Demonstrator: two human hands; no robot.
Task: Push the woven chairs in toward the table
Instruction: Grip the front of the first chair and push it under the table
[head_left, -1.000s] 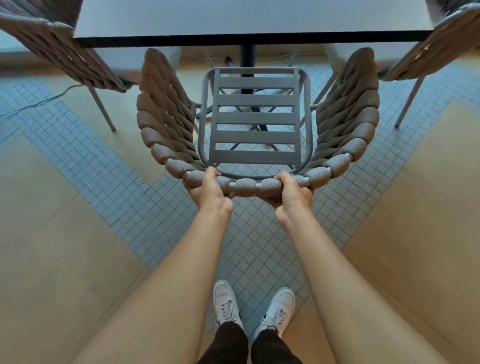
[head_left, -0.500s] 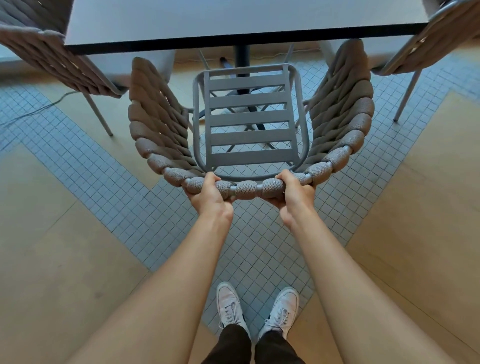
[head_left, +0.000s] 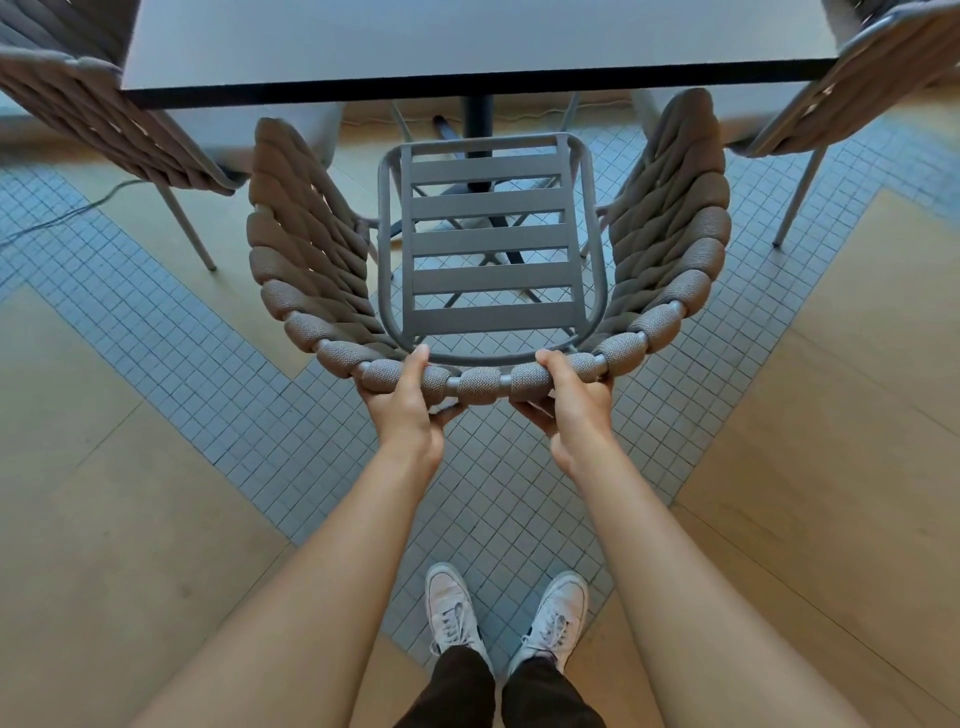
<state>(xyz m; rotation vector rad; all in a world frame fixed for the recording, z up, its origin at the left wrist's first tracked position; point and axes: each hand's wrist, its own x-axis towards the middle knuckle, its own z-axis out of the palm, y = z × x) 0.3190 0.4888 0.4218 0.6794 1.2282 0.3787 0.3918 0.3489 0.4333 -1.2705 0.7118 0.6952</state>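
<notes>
The grey metal-framed chair with thick taupe woven rope back and arms (head_left: 488, 291) stands on the floor right in front of the person, its slatted seat facing the dark rectangular table (head_left: 467, 47), the seat's front edge just short of the tabletop's near edge. The left hand (head_left: 402, 405) and the right hand (head_left: 571, 402) are both clenched around the top rail of the backrest, thumbs over the rope wraps, near the middle and a little apart. That rail looks the best place to take hold: stiff tube under padded cord, so the grip should not slip. The open slats and thin legs suggest a light chair that slides or lifts easily, though the legs may catch in the grout lines. The floor is pale wood boards (head_left: 104, 519) cut by a band of small blue-grey tiles (head_left: 493, 493). 2 more woven chairs, one at the left (head_left: 93, 124) and one at the right (head_left: 841, 88), sit at the table's corners, and the black pedestal (head_left: 478, 124) stands under the table in the seat's path
</notes>
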